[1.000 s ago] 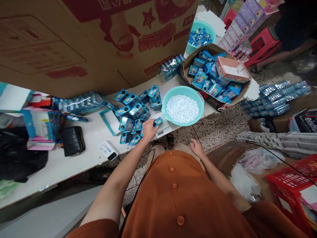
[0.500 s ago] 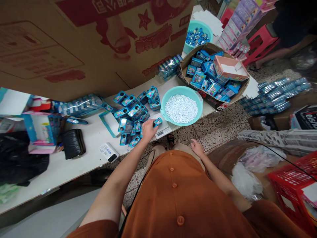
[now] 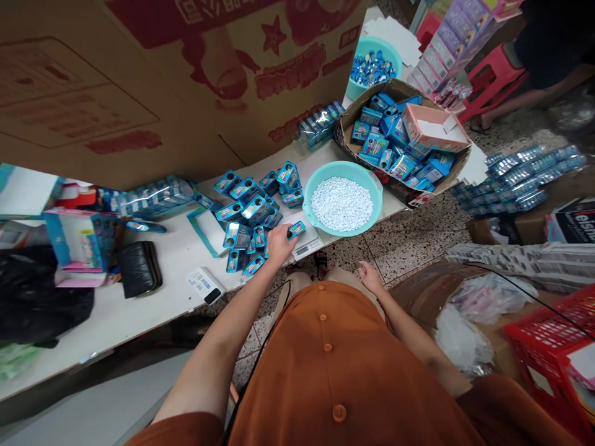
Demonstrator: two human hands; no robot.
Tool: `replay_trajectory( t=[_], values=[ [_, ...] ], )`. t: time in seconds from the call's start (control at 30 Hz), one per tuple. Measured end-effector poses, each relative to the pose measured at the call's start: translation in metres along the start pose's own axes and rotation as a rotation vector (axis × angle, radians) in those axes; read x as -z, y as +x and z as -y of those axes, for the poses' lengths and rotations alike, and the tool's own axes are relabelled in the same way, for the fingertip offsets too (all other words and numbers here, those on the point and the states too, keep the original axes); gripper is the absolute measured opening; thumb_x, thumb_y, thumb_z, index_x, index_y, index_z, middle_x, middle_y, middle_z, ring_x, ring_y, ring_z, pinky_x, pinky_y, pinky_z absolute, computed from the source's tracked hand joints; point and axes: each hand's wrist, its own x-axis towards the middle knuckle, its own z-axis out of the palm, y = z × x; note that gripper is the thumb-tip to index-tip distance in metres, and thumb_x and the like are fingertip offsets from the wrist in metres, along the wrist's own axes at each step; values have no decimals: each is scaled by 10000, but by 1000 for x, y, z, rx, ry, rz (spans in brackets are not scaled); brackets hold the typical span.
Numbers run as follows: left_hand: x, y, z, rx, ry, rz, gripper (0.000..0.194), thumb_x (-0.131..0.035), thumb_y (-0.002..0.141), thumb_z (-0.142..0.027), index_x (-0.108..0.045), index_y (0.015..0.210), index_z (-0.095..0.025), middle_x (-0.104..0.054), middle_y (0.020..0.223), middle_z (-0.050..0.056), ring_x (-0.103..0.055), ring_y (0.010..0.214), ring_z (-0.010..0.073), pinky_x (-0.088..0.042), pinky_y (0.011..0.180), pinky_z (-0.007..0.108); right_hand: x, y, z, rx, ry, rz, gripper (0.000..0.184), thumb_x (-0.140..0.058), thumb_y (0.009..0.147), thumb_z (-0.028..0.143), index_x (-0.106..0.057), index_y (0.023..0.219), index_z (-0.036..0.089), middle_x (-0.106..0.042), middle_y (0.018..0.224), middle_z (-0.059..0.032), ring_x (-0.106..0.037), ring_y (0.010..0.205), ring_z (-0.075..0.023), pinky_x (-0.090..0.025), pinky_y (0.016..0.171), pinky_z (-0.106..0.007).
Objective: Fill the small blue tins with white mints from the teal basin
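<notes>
Left hand (image 3: 280, 246) at frame center, grip grasping a small blue carton (image 3: 296, 230) between thumb and fingers; carton sits at center, over the digital scale (image 3: 307, 248), can't tell if it touches the scale. Right hand (image 3: 370, 276), right of center, hangs beyond the bench (image 3: 170, 308) edge near the thigh, grip released, fingers loosely curled. Cluster of blue cartons with round holes (image 3: 255, 209) just left of and above the left hand, piled on the bench, some tilted. Turquoise basin (image 3: 378, 199) of white tablets (image 3: 341, 203) just right of the held carton. Cardboard box (image 3: 400, 194) of more blue cartons at upper right, pink tray (image 3: 436, 137) on top of them. Second turquoise basin (image 3: 355, 91) behind it, holding small blue and silvery pieces. Large printed carton (image 3: 186, 105) fills upper left. Black wallet (image 3: 139, 269) and white handheld device (image 3: 205, 285) on the bench, left of center. Red plastic crate (image 3: 542, 362) lower right; another person's leg (image 3: 514, 105) beside a pink stool (image 3: 490, 77), upper right.
</notes>
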Motion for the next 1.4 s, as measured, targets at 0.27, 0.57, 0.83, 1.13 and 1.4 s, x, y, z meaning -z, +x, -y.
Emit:
replay_trajectory(
  t=[0.27,0.57,0.83,1.13,1.4],
  values=[
    [-3,0,-2,-38,1,39,365,-575,764,-343,-562,1101,-202,-621,1080,100,-545,1033,282,-390,896,395,-1,1,-2,-12,10,-6,386,-416,872,296,-524,1232,211,-665,836,-24,-608,766,-158,-434,725,-255],
    [-13,5,6,-19,9,51,366,-569,763,-328,-554,1105,-198,-618,1084,111,-541,1036,291,-398,899,408,1,2,-6,-22,-10,4,388,-411,874,296,-525,1236,214,-673,848,-29,-608,756,-160,-433,716,-256],
    [-4,-10,5,25,-34,-48,676,-624,729,-481,-400,1293,-183,-517,1241,144,-448,1169,305,-357,979,417,3,6,-8,-28,-17,38,386,-406,877,303,-523,1236,226,-678,854,-24,-610,758,-161,-430,705,-257],
    [35,-63,12,256,-167,-349,363,-456,869,-394,-491,1161,-181,-568,1139,121,-486,1113,249,-361,984,404,3,22,-6,41,-48,66,378,-418,873,288,-527,1227,214,-675,840,-19,-605,758,-150,-419,701,-240],
    [93,-77,-47,257,-645,-167,256,-498,842,-431,-600,885,-200,-639,884,52,-595,839,186,-494,792,338,8,32,5,61,-120,106,378,-428,876,289,-538,1230,216,-677,857,-31,-611,788,-161,-421,713,-248]
  ],
)
